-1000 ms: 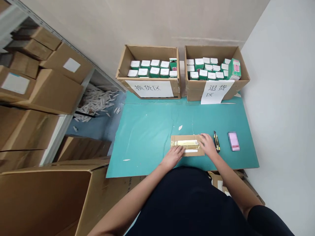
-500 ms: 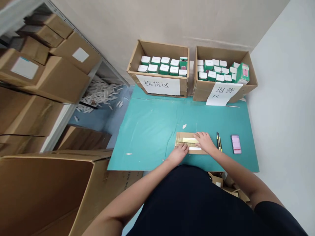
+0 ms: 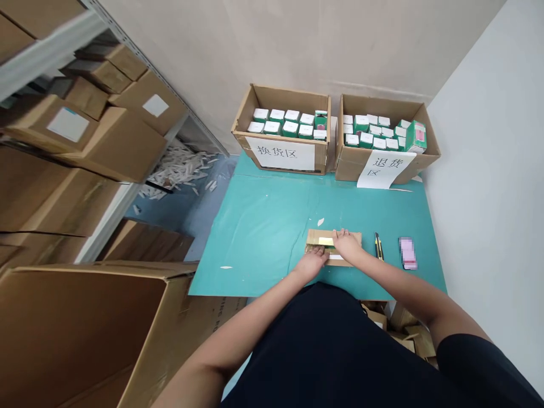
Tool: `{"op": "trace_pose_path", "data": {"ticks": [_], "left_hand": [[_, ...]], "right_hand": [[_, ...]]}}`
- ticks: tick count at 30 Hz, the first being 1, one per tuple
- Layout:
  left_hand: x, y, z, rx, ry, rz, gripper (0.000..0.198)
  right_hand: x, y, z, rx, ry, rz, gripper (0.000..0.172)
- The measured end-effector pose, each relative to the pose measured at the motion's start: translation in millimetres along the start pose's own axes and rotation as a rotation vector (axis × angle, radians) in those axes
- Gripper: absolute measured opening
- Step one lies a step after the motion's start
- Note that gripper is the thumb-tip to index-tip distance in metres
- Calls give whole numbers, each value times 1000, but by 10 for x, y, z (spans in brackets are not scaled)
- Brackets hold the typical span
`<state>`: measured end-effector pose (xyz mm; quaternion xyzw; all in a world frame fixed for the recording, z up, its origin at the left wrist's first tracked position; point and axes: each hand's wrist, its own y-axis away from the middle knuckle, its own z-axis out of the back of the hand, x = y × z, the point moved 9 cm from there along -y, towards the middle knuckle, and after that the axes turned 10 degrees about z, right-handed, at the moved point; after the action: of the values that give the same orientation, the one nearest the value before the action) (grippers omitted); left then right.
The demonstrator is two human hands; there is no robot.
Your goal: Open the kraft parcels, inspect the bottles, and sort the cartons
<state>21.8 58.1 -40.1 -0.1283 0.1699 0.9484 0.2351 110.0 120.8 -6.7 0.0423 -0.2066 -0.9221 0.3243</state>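
Note:
A small flat cardboard box lies on the green tabletop close to my body, with strips of tape and a white label on its top. My left hand grips its near left part, fingertips at the middle seam. My right hand holds the far flap, with its fingers bent over the edge. Between the two hands a gap shows along the seam, with something green inside that I cannot make out. A yellow and black utility knife rests just right of the box, touched by neither hand.
A phone lies right of the knife. Two open cartons, one left and one right, stand at the table's back, holding green-and-white boxes. Shelves of cartons and a large open carton are on the left.
The seam of the cardboard box has parted into a gap between my hands. My right hand has shifted slightly over the far flap. The camera view has tilted a little.

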Motion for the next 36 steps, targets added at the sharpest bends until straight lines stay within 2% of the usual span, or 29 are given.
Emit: {"op": "trace_pose_path", "data": {"ticks": [4, 9, 12, 17, 30, 36], "left_hand": [[-7, -23, 9, 17, -9, 2, 40], [-44, -69, 110, 64, -57, -20, 34], [-54, -52, 164, 46, -57, -21, 44], [-97, -4, 269, -37, -124, 18, 74], [-274, 192, 350, -39, -135, -17, 34], [-358, 273, 322, -7, -132, -10, 26]], "right_hand": [[-106, -38, 68, 111, -124, 83, 60], [-386, -207, 247, 189, -215, 113, 44], [-522, -290, 318, 219, -273, 110, 39], [-645, -353, 369, 217, -300, 78, 31], [-705, -408, 337, 168, -288, 33, 36], [-773, -446, 315, 148, -278, 11, 32]]}}
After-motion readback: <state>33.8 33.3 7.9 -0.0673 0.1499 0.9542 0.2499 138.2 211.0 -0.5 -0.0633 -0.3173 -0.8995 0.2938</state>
